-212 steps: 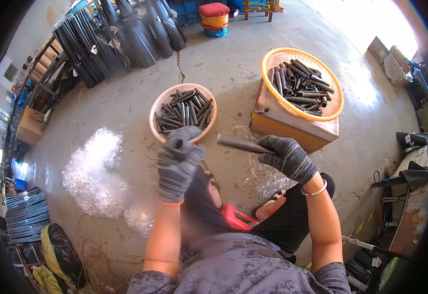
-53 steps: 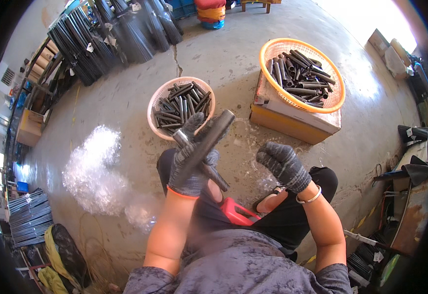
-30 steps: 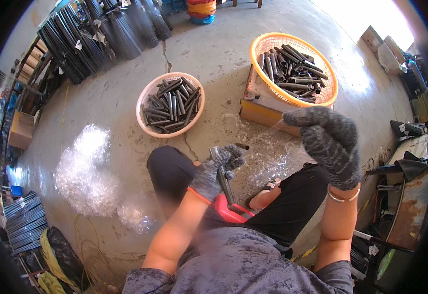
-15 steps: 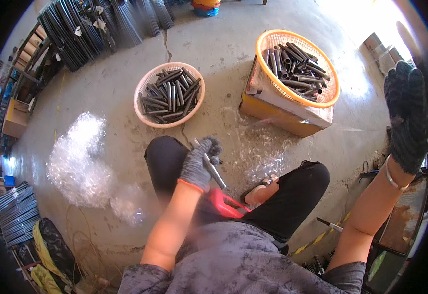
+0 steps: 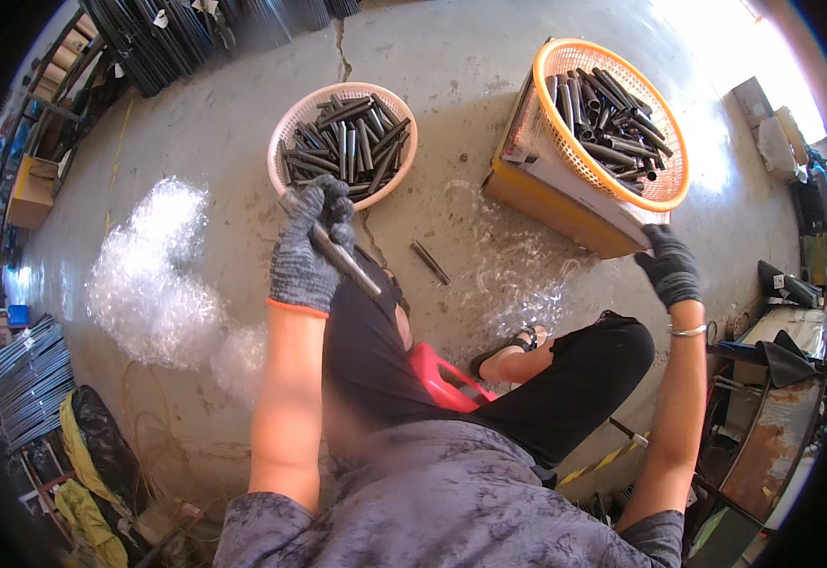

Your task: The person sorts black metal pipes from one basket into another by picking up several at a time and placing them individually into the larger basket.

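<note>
My left hand, in a grey knit glove with an orange cuff, is closed around a grey metal tube. It is just on the near side of a pale pink basket heaped with short dark tubes. My right hand, also gloved, has its fingers apart and nothing visible in it. It is beside the near right corner of a cardboard box; whether it touches the box I cannot tell. On that box an orange-rimmed basket holds more dark tubes. One loose tube lies on the floor.
Crumpled clear plastic wrap spreads over the floor at left. A red plastic stool shows between my legs. Bundles of long dark rods stand at the far left. A rusty-topped bench is at my right.
My right hand has come down and inward from the far right to the box corner. My left hand has moved left and forward with its tube. A loose floor tube is now visible.
</note>
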`<state>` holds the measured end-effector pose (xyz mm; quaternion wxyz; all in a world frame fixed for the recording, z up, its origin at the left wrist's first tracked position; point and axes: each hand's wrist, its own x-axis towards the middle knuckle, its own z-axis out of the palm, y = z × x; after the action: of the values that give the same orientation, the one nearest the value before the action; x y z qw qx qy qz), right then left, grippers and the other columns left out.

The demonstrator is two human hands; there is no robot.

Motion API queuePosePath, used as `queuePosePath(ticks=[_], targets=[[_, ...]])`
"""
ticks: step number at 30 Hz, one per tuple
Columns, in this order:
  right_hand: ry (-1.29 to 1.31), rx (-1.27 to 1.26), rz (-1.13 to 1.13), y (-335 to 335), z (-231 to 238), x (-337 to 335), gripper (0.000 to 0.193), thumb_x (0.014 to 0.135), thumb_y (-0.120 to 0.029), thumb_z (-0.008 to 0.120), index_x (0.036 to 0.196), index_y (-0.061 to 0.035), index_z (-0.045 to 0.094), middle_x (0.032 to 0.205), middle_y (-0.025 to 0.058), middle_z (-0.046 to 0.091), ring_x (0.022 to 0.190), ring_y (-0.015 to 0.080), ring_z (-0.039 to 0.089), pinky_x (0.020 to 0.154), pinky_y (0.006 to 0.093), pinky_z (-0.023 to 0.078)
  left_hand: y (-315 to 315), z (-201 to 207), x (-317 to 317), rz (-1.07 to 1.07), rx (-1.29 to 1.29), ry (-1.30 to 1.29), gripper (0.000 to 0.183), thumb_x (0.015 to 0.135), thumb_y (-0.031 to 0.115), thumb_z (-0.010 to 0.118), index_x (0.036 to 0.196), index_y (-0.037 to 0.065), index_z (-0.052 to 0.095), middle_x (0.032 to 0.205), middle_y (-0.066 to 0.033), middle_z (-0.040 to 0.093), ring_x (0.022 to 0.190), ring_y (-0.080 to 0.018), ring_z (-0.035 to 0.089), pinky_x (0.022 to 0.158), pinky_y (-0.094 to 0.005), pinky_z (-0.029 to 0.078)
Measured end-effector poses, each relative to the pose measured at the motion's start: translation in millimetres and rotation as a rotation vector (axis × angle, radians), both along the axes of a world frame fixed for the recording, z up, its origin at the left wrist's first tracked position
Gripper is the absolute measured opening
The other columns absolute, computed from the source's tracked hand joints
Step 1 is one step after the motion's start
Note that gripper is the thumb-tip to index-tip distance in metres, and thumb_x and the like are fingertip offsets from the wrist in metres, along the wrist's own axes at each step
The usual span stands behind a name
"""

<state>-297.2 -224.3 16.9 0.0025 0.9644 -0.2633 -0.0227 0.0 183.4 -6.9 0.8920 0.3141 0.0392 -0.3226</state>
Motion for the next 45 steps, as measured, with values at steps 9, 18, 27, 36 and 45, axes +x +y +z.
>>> queuePosePath(ticks=[9,18,27,36,45], targets=[[0.112,0.387,0.439,134,-153,145,0.03,0.076,-0.027,0.065,0.102,-0.0105,0.063,0.099,0.0152,0.06,0.094,0.0336,0.059,0.081,0.0439,0.048,-111,13,70,-0.108,0.131,-0.14,0.013,0.086,0.011,0.064,0.096,0.002,0.063,0.084,-0.007,0.067,0.07,-0.0146,0.064,0.05,-0.0208,0.047],[0.476,0.483,0.405,199,-300,191,0.038,0.082,-0.031,0.06,0.118,-0.0184,0.06,0.125,0.0141,0.052,0.118,0.0307,0.048,0.096,0.0466,0.039,-125,0,99,-0.07,0.525,-0.37,0.017,0.085,0.011,0.064,0.101,0.005,0.065,0.083,-0.0037,0.067,0.069,-0.0113,0.063,0.052,-0.0207,0.047],[0.765,0.408,0.178,214,-370,212,0.036,0.091,-0.026,0.044,0.122,-0.0159,0.058,0.133,0.0115,0.048,0.125,0.0261,0.041,0.101,0.0516,0.029,-122,-8,98,0.036,0.966,-1.05,0.026,0.081,0.001,0.067,0.106,0.002,0.063,0.095,-0.0052,0.067,0.087,-0.0087,0.061,0.079,-0.0243,0.051],[-0.099,0.737,0.11,171,-302,215,0.02,0.074,-0.015,0.069,0.092,-0.0107,0.064,0.086,0.0161,0.062,0.083,0.0342,0.06,0.076,0.044,0.046,-123,-14,98,0.031,1.114,-1.33,0.025,0.079,0.005,0.068,0.104,0.001,0.064,0.094,-0.0089,0.067,0.082,-0.012,0.063,0.075,-0.0262,0.051],[-0.559,0.818,-0.048,124,-116,134,0.03,0.074,-0.01,0.073,0.102,-0.004,0.064,0.093,0.0145,0.064,0.085,0.0278,0.062,0.076,0.0338,0.049,-114,-12,88,-0.08,1.128,-1.487,0.022,0.077,0.006,0.067,0.099,0.003,0.065,0.09,-0.0137,0.066,0.08,-0.023,0.065,0.075,-0.0318,0.05]])
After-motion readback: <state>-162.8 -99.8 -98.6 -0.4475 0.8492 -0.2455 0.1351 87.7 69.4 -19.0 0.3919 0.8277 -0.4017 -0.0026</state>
